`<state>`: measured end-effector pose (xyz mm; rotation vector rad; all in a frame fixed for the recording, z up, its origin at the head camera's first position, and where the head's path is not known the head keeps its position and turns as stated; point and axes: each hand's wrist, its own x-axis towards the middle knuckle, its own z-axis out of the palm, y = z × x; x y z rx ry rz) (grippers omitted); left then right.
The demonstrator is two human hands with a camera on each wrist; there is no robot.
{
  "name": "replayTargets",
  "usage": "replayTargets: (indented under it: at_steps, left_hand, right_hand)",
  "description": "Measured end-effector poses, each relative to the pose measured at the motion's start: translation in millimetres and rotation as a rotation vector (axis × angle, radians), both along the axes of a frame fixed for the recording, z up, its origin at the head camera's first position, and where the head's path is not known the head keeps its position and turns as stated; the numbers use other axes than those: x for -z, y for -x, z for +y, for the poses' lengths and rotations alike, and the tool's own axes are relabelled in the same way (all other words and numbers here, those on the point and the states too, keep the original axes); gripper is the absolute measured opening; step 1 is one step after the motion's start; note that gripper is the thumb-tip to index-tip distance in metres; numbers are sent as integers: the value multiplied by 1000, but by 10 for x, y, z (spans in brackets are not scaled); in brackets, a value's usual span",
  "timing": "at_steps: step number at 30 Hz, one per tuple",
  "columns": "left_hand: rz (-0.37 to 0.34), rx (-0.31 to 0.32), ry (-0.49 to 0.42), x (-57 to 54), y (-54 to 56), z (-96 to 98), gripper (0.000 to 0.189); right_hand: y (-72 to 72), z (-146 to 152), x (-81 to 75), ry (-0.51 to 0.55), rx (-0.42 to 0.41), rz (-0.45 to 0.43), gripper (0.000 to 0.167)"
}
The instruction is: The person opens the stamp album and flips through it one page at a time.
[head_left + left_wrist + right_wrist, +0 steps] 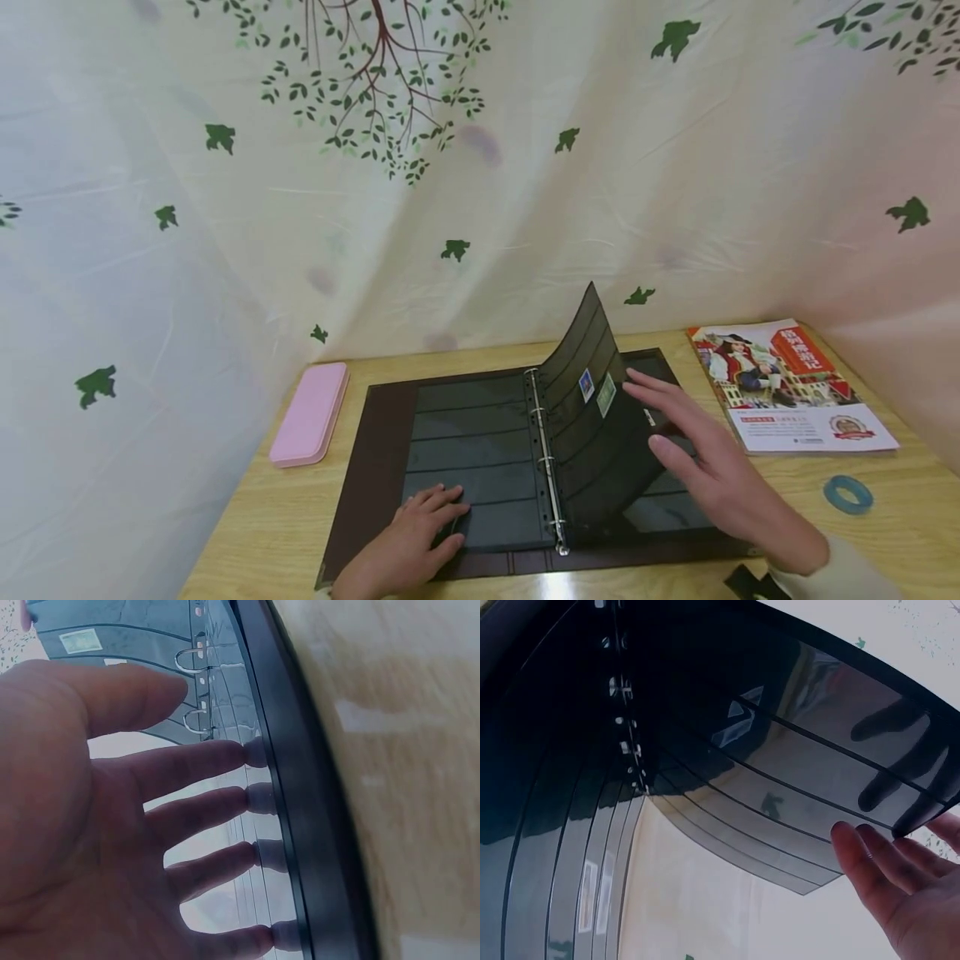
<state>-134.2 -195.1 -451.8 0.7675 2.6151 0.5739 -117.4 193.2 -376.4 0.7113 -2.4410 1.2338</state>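
Observation:
A stamp album [378, 433] with dark brown covers and black strip-pocket pages lies spread out on the wooden table. Its metal ring spine [546, 458] runs down the middle. One black page [585, 458] stands tilted up from the rings and bears a blue stamp [586, 385] and a green stamp [606, 395]. My right hand [712, 475] is at that page's outer edge, fingers extended; whether they touch it is unclear. On the lower part of the left page [472, 442] rests my left hand [408, 533], its fingers spread.
To the album's left lies a pink case [311, 414]. A book [795, 387] with a colourful cover is at the back right, and a blue tape ring [848, 494] lies in front of it. Behind the table hangs a leaf-patterned cloth [510, 217].

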Motion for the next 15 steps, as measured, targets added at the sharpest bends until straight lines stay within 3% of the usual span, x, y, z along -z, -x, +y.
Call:
replayTargets:
  at_steps: [7, 15]
  left_hand:
    - [6, 0, 15, 0, 7, 0, 48]
    - [37, 6, 17, 10, 6, 3, 45]
  right_hand:
    - [75, -135, -21, 93, -118, 27, 55]
    - [142, -296, 9, 75, -132, 52, 60]
